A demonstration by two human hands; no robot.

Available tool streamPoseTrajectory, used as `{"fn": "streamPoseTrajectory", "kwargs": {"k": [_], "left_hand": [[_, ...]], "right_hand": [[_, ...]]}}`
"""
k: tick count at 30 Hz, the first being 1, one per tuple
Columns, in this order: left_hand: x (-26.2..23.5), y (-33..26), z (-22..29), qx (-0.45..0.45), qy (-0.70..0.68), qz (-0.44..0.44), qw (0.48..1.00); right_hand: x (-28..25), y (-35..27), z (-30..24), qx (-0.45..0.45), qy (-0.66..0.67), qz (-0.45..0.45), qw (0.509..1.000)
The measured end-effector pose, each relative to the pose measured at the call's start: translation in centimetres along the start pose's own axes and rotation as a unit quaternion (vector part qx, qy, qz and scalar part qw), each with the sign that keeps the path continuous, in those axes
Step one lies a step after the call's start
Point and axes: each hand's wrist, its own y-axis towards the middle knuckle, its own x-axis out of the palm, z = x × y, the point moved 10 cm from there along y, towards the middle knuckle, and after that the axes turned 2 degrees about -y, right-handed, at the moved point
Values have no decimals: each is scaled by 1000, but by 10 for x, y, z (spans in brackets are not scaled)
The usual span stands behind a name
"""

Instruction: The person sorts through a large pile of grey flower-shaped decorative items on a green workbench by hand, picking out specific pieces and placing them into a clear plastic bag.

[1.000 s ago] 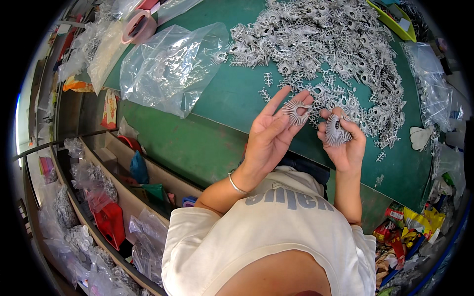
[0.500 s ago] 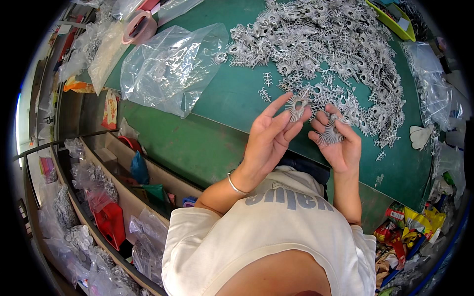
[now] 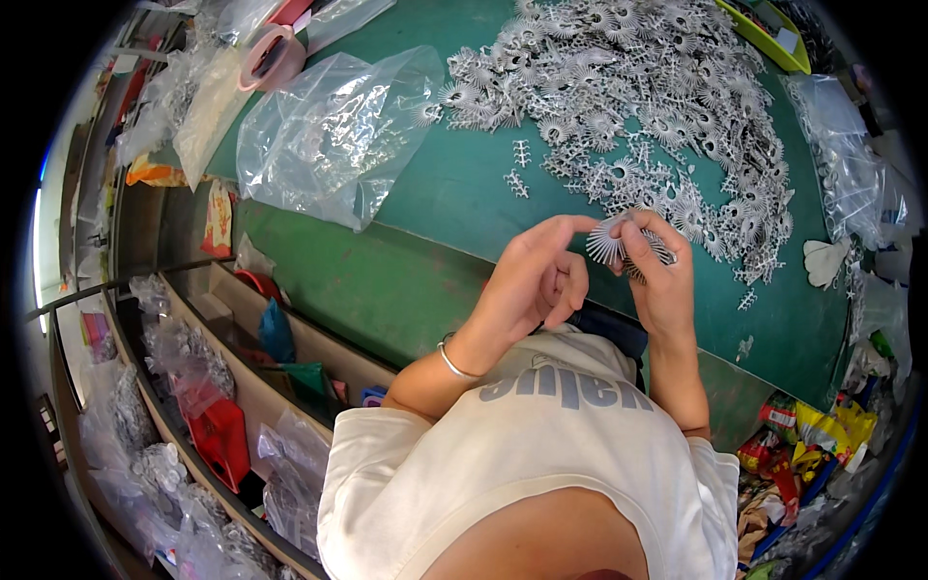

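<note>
Silver, sunburst-shaped metal pieces [image 3: 606, 244] with thin radiating spokes are pinched in my right hand [image 3: 667, 280], its thumb lying across them. They overlap, so their number is hard to make out. My left hand [image 3: 532, 280] is just to the left, index finger stretched toward the spokes' edge and the other fingers loosely curled. Nothing shows within the left hand. Beyond both hands, a large pile of similar silver pieces [image 3: 619, 92] spreads over the green tabletop [image 3: 425, 203]. Two small branched metal pieces [image 3: 517, 182] lie apart at the pile's left.
A clear plastic bag [image 3: 329, 135] lies on the table's left, with a pink tape roll [image 3: 274, 60] behind it. A yellow-green bin [image 3: 773, 39] stands at the far right. Divided shelving [image 3: 280, 338] with bags is at lower left; colourful wrappers [image 3: 822, 435] are at lower right.
My hands have come closer together. The sunburst piece that was in my left fingers is now with the one in my right hand, and my left fingers have curled.
</note>
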Motion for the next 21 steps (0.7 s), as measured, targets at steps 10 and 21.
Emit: {"fn": "streamPoseTrajectory", "kwargs": {"k": [10,21], "left_hand": [[-13,-3,7,60,38,17,997],[-10,-2,6,40,-2,4,999]], "right_hand": [[20,-5,11,115,123,-50,984],[30,-3,14,136,211,-78,965]]}}
